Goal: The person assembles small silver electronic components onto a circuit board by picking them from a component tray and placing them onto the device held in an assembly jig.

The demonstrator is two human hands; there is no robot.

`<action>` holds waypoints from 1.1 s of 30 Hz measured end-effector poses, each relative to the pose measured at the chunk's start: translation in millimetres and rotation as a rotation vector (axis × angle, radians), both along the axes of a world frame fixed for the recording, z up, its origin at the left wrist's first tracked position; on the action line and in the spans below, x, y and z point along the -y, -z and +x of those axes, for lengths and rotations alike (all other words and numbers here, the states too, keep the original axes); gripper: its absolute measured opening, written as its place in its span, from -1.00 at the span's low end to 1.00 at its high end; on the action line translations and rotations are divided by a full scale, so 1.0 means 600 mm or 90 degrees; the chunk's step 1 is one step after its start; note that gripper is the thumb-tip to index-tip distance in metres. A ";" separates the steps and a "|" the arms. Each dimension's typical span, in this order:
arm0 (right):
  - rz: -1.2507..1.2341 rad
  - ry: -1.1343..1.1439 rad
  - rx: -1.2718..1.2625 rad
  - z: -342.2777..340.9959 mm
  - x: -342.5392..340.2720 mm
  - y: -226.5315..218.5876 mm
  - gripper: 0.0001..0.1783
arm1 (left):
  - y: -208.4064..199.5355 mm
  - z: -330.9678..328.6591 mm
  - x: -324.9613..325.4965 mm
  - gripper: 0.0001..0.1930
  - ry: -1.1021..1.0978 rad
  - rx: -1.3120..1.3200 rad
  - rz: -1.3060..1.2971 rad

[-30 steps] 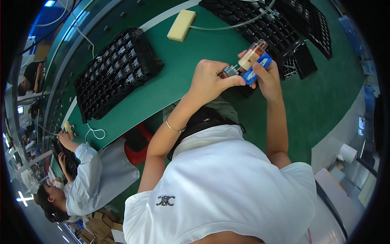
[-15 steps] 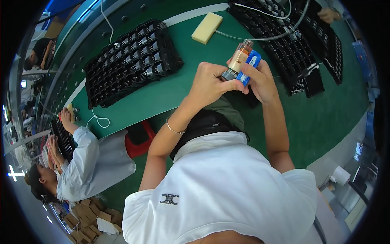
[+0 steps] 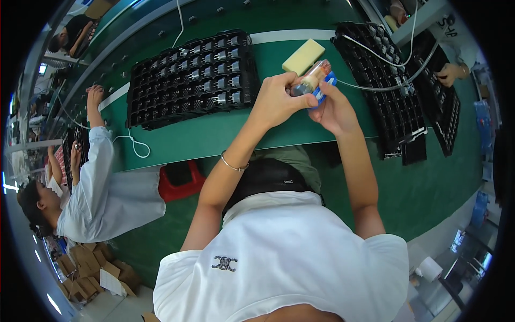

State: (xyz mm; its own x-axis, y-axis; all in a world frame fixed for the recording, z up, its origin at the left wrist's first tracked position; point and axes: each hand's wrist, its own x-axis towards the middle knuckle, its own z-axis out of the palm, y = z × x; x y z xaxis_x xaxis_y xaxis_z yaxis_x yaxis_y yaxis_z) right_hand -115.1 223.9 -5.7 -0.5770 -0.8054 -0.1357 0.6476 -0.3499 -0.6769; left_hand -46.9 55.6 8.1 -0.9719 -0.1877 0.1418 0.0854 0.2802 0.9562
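Both my hands meet over the near edge of the green table, around a small clear cylinder (image 3: 317, 74) with a tan and orange inside and a dark grey end. My left hand (image 3: 280, 101) is closed on the grey end, its thumb pressed along the near side. On the other side, my right hand (image 3: 336, 110) pinches a blue piece (image 3: 328, 86) with white marks that lies against the cylinder. Fingers cover parts of both, and the cylinder looks blurred. Just beyond them lies a pale yellow foam block (image 3: 304, 56).
A black tray (image 3: 194, 78) with metal parts in its pockets lies to the left. More black trays (image 3: 387, 96) lie on the right, crossed by a clear tube (image 3: 375, 88). A co-worker (image 3: 96, 182) sits at the left by a red stool (image 3: 179, 180); another person's hand (image 3: 450, 74) is far right.
The view has shifted, so the table and trays sit differently in it. My hands have tilted the cylinder and blue piece. The left co-worker's arm has reached farther out.
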 end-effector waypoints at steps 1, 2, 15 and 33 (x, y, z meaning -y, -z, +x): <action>0.033 0.066 -0.006 -0.015 0.010 0.000 -0.58 | 0.003 0.000 0.006 -0.42 0.002 0.003 -0.009; 0.066 0.135 -0.008 -0.032 0.018 0.004 -0.60 | 0.010 0.001 0.008 -0.42 -0.001 0.003 -0.008; 0.662 0.386 -0.856 -0.125 0.070 0.031 -0.58 | 0.001 0.058 -0.002 -0.79 0.112 0.098 0.549; 0.612 0.479 -0.959 -0.124 0.078 0.057 -0.54 | -0.004 0.095 -0.010 -0.68 -0.088 -0.031 0.439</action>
State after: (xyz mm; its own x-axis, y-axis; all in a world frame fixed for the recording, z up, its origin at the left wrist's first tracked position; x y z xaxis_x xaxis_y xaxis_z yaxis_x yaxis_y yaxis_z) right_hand -189.7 176.9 -39.6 -0.7615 -0.3465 0.5478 -0.6402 0.5340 -0.5522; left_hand 10.1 61.4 10.3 -0.9283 -0.3717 -0.0109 0.1402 -0.3772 0.9154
